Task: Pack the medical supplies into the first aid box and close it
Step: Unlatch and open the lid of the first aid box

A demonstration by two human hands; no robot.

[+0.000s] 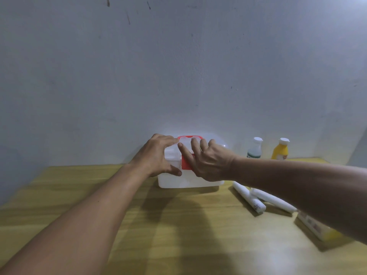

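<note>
White translucent plastic forms the first aid box (pixel 189 180), rectangular with rounded corners, fitted with a red handle (pixel 189 137) on top and a red latch (pixel 186 162) on its near face. It sits at the far edge of the wooden table (pixel 178 225), close against the pale wall (pixel 178 66), lid down.

Head view: the left hand (pixel 156 155) rests on the box's left top, fingers spread and thumb on the near face. The right hand (pixel 206 157) lies over the latch area, fingers spread flat; neither hand is clamped around anything.

Right of the box stand a clear bottle (pixel 254 148) with a green label and a yellow bottle (pixel 280 149), both white-capped. Nearer lie two white tubes (pixel 249 196), touching. A yellow-and-white carton (pixel 313 227) sits partly hidden beneath the right forearm. All printing is too blurred to read.
</note>
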